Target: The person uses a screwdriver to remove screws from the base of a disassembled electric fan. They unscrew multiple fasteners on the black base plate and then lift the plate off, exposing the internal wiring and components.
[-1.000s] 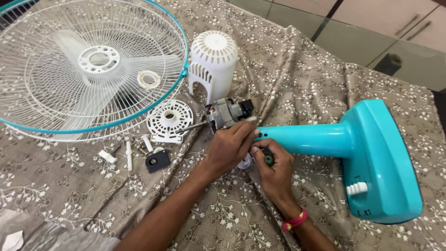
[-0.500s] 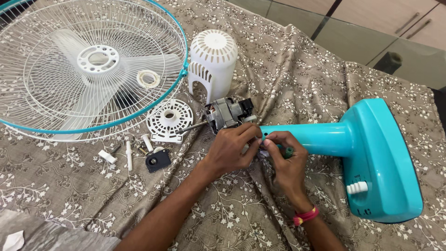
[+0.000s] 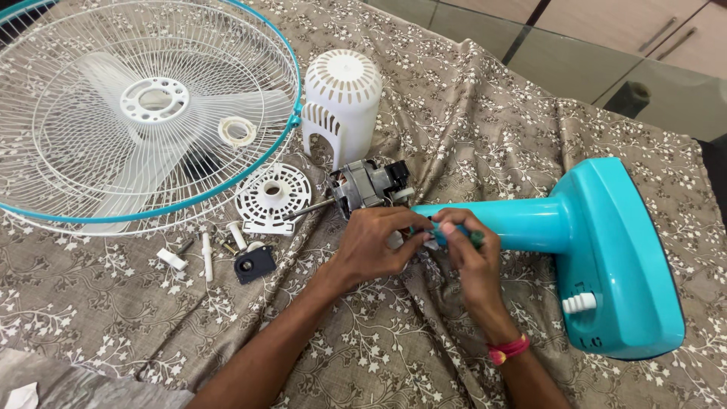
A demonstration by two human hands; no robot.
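A turquoise fan stand (image 3: 598, 250) lies on its side on a patterned cloth, its neck pointing left. The bare fan motor (image 3: 369, 185) sits at the neck's end, its shaft sticking out to the left. My left hand (image 3: 375, 244) grips the joint where the neck meets the motor. My right hand (image 3: 468, 254) holds a small green-handled screwdriver (image 3: 469, 236) against the side of the neck, right beside my left fingers.
A white wire fan cage (image 3: 144, 106) with a turquoise rim and the blades lies at the upper left. A white motor cover (image 3: 342, 102), a round white plate (image 3: 273, 195), a black part (image 3: 254, 263) and several small white pieces (image 3: 173, 259) lie nearby.
My right hand has come up from below the neck and brought the screwdriver to the neck's side. The left hand has kept its grip at the joint.
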